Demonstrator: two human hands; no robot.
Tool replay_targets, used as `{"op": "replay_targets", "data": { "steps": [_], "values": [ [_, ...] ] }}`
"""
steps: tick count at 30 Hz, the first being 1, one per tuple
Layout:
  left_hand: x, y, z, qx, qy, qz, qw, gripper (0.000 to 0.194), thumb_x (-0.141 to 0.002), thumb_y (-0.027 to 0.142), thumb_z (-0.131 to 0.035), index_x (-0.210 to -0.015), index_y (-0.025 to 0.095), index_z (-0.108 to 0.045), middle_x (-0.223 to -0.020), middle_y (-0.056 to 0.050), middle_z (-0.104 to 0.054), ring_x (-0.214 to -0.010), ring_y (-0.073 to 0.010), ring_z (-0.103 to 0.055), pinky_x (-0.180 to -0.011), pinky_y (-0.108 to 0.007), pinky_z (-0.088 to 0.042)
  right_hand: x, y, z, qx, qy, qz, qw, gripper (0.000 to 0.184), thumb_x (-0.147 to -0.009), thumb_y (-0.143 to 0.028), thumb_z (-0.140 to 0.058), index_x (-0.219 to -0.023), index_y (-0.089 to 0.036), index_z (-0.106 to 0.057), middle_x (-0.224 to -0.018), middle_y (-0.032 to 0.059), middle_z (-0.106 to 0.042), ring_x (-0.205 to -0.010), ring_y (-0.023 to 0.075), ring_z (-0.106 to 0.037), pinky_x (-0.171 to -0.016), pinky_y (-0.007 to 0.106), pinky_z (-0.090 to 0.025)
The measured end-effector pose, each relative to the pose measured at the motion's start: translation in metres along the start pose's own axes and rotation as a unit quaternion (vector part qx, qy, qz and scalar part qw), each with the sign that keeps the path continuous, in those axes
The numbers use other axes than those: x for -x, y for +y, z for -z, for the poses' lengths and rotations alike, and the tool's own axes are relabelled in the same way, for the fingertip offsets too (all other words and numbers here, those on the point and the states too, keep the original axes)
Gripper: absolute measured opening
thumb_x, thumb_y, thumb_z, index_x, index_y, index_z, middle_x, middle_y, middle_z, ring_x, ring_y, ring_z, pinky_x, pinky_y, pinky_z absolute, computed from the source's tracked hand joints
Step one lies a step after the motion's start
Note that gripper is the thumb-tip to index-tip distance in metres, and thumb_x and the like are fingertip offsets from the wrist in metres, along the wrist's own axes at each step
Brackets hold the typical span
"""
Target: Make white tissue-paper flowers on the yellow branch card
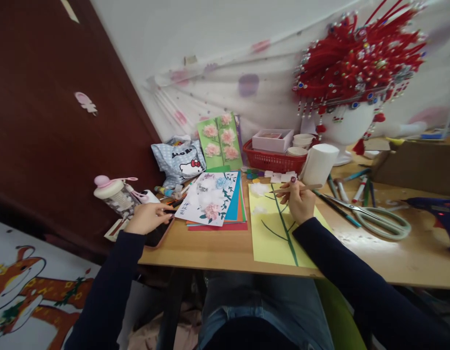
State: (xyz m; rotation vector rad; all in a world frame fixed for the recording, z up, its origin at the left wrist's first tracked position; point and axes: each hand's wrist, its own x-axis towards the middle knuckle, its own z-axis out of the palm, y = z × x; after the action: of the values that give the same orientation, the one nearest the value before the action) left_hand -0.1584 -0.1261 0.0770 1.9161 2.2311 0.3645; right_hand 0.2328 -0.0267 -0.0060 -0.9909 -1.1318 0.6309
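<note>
On the front of the table lies a yellow sheet (263, 243) with a dark green stem and branches on it. White fluffy tufts (260, 189) sit on its upper left. My right hand (300, 203) is closed around a slim beige pointed tool (315, 187), its tip directed left over the sheet near the tufts. My left hand (148, 217) is at the table's left, above a dark phone-like device (161, 236). Its fingertips are together at a thin dark item (171, 211) beside the stacked papers; what they grip is not clear.
A flower-decorated white card (195, 204) tops coloured papers. Behind stand a Hello Kitty bag (184, 163), a red basket (261, 158) and a paper roll (319, 163). Scissors (387, 221), markers (359, 189) and a glue gun (438, 211) lie right. A bottle (113, 194) stands left.
</note>
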Motion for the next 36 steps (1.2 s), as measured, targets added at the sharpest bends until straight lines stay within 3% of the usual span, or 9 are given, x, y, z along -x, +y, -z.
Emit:
{"op": "replay_targets", "data": {
  "steps": [2, 5, 7, 11, 17, 21, 25, 29, 36],
  "values": [
    [-0.006, 0.005, 0.004, 0.018, 0.050, -0.014, 0.998, 0.038, -0.071, 0.036, -0.054, -0.098, 0.019, -0.073, -0.051, 0.001, -0.062, -0.057, -0.0204, -0.061, -0.062, -0.027, -0.045, 0.000, 0.000, 0.000, 0.000, -0.002, 0.004, 1.000, 0.064, -0.078, -0.075, -0.044, -0.064, -0.014, -0.058, -0.046, 0.0039, -0.060, -0.030, 0.0089, -0.048, -0.031, 0.020, -0.037],
    [-0.018, 0.012, 0.003, 0.080, 0.143, -0.139, 0.977, 0.040, -0.060, 0.023, -0.052, -0.091, 0.021, -0.075, -0.086, -0.003, -0.071, -0.084, -0.0226, -0.063, -0.078, -0.031, -0.048, 0.000, -0.001, 0.001, 0.009, -0.003, 0.009, 1.000, 0.063, -0.080, -0.073, -0.045, -0.065, -0.014, -0.058, -0.046, 0.0039, -0.060, -0.032, 0.0093, -0.049, -0.032, 0.020, -0.037],
    [-0.029, 0.014, -0.003, 0.145, 0.167, -0.172, 0.960, 0.030, -0.056, 0.019, -0.046, -0.067, 0.021, -0.073, -0.093, -0.004, -0.071, -0.093, -0.0227, -0.061, -0.085, -0.032, -0.047, 0.000, -0.001, 0.001, 0.016, -0.004, 0.014, 1.000, 0.063, -0.081, -0.073, -0.044, -0.064, -0.014, -0.058, -0.046, 0.0048, -0.061, -0.033, 0.0099, -0.050, -0.032, 0.020, -0.038],
    [-0.061, 0.017, -0.019, 0.219, 0.162, -0.107, 0.956, 0.023, -0.059, 0.018, -0.038, -0.044, 0.019, -0.056, -0.052, -0.003, -0.060, -0.059, -0.0169, -0.058, -0.061, -0.027, -0.047, 0.000, 0.001, 0.003, 0.038, -0.022, 0.032, 0.998, 0.062, -0.084, -0.070, -0.042, -0.063, -0.014, -0.058, -0.047, 0.0052, -0.061, -0.032, 0.0100, -0.050, -0.032, 0.021, -0.037],
    [-0.121, 0.035, -0.043, 0.182, 0.072, -0.083, 0.977, 0.034, -0.082, 0.029, -0.039, -0.083, 0.012, -0.069, -0.054, -0.004, -0.065, -0.043, -0.0160, -0.054, -0.049, -0.026, -0.043, 0.000, 0.008, 0.005, 0.076, -0.024, 0.055, 0.995, 0.060, -0.091, -0.063, -0.037, -0.062, -0.014, -0.059, -0.046, 0.0039, -0.060, -0.034, 0.0099, -0.050, -0.035, 0.021, -0.039],
    [-0.154, 0.046, -0.059, 0.115, 0.098, -0.068, 0.986, 0.031, -0.079, 0.022, -0.050, -0.102, 0.017, -0.071, -0.078, -0.007, -0.073, -0.088, -0.0234, -0.065, -0.078, -0.030, -0.047, 0.001, 0.008, 0.006, 0.080, -0.027, 0.055, 0.995, 0.060, -0.091, -0.063, -0.037, -0.061, -0.015, -0.059, -0.046, 0.0039, -0.060, -0.033, 0.0097, -0.050, -0.035, 0.021, -0.039],
    [-0.176, 0.050, -0.067, 0.050, 0.164, -0.034, 0.985, 0.036, -0.073, 0.019, -0.060, -0.107, 0.023, -0.071, -0.122, -0.007, -0.065, -0.129, -0.0315, -0.038, -0.099, -0.039, -0.034, 0.002, 0.008, 0.005, 0.089, -0.035, 0.059, 0.994, 0.060, -0.091, -0.062, -0.036, -0.061, -0.015, -0.058, -0.045, 0.0037, -0.060, -0.034, 0.0093, -0.050, -0.036, 0.020, -0.040],
    [-0.188, 0.051, -0.072, 0.013, 0.176, 0.015, 0.984, 0.020, -0.076, 0.032, -0.063, -0.084, 0.020, -0.076, -0.107, -0.011, -0.071, -0.124, -0.0353, -0.040, -0.095, -0.044, -0.034, 0.002, 0.010, 0.005, 0.094, -0.047, 0.065, 0.992, 0.059, -0.092, -0.060, -0.035, -0.062, -0.015, -0.059, -0.045, 0.0029, -0.059, -0.034, 0.0087, -0.050, -0.038, 0.019, -0.041],
    [-0.200, 0.062, -0.088, 0.019, 0.178, 0.084, 0.980, 0.026, -0.063, 0.043, -0.073, -0.070, 0.018, -0.076, -0.086, -0.016, -0.072, -0.118, -0.0425, -0.044, -0.088, -0.049, -0.035, 0.003, 0.014, 0.005, 0.088, -0.052, 0.058, 0.993, 0.057, -0.093, -0.058, -0.036, -0.064, -0.015, -0.059, -0.047, 0.0027, -0.060, -0.035, 0.0088, -0.050, -0.038, 0.019, -0.039]
  ]
}}
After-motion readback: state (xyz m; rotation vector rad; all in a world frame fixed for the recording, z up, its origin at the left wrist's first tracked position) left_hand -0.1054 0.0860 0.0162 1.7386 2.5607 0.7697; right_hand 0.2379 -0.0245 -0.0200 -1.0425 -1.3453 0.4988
